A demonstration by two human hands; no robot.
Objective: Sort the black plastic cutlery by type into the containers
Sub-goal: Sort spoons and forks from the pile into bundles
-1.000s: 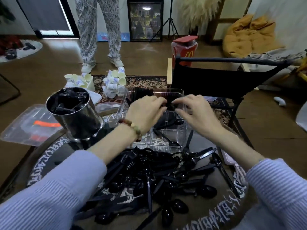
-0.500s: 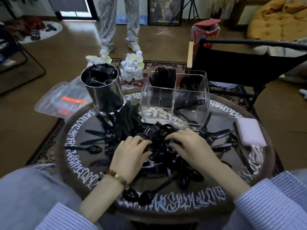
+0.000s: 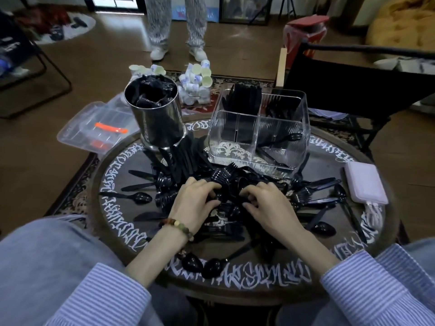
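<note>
Head view: your left hand and right hand both sit on the cutlery pile at the middle of the round counter. Left fingers are curled down into the pile, gripping black pieces near a bunch of forks; exactly which piece, can't tell. Right fingers are curled too, pinching at dark cutlery under them; the item is hidden. Hands are close, nearly touching. A bead bracelet is on your left wrist.

Loose spoons lie left of the pile, more spoons at the near rim, knives and forks fanned out to the right. A steel cup stands at far left of the counter, full of black pieces. A clear bin with dividers stands at far right: back sections hold upright cutlery, front right section holds a spoon or two, front left looks bare. A pink box rests at the right edge. A plastic tub lies on the floor to the left. Another person's legs stand beyond.
</note>
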